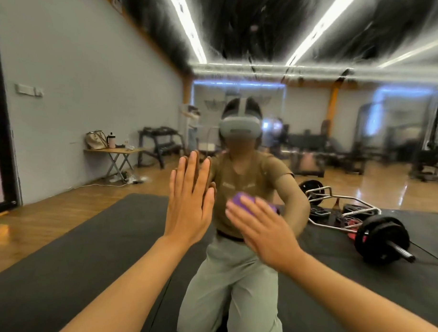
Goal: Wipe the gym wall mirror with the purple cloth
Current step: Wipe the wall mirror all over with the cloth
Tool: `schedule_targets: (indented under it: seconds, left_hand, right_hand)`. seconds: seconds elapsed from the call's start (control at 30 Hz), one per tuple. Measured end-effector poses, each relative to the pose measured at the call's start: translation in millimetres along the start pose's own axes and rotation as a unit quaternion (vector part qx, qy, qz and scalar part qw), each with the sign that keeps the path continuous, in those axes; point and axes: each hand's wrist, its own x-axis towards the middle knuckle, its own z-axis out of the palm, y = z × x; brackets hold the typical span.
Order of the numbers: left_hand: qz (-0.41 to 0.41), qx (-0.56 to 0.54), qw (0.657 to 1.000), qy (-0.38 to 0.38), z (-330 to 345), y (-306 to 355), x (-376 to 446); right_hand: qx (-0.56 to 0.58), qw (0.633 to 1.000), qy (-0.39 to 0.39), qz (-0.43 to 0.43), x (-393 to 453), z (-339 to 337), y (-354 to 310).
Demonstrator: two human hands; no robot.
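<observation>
We are mid-wipe: our right hand (265, 229) presses the purple cloth (244, 200) against the mirror (314, 119) with blurred, spread fingers, our left hand (189, 202) braces flat, grip released, streaks remaining above.

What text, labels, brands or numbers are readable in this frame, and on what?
None readable.
T-shirt in the mirror: small pale chest print, too blurred to read.
Weight plates: no legible markings.
Bottle and bag on the folding table: too small to tell.
Purple cloth under the right hand: no label visible.
Left hand flat on the mirror.
</observation>
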Motion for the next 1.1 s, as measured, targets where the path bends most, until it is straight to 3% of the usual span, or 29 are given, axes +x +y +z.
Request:
schedule_targets:
  seconds: [0.13,0.3,0.43,0.57,0.7,0.8,0.93,1.1]
  left_hand:
    - [-0.004,0.008,1.000,-0.027,5.4,4.5,-19.5]
    - [0.026,0.019,0.999,-0.042,8.6,11.0,-26.5]
    - [0.042,0.018,0.998,-0.037,10.2,22.7,-6.2]
    - [0.034,0.008,0.999,-0.012,11.6,40.2,15.9]
    - [0.034,0.016,0.999,0.004,16.5,43.9,24.3]
    - [0.034,0.034,0.999,0.016,25.2,43.0,25.4]
    - [0.022,0.042,0.998,0.034,36.6,48.4,23.2]
    - [0.047,0.096,0.993,0.043,41.9,44.7,20.9]
  right_hand:
    - [-0.056,0.991,-0.096,-0.079,-61.9,10.8,-14.5]
    - [-0.059,0.986,-0.102,-0.117,-56.7,1.3,7.3]
    - [-0.040,0.999,0.004,0.020,11.7,-30.0,66.1]
    - [-0.056,0.982,0.063,0.171,79.2,-52.5,128.7]
    - [-0.020,0.963,0.112,0.243,76.1,-45.4,111.6]
    - [0.015,0.981,0.082,0.174,30.8,-23.6,59.4]
    - [-0.005,0.998,-0.043,0.053,-61.8,1.7,-12.5]
    - [-0.046,0.995,-0.088,-0.010,-97.7,8.5,-21.7]
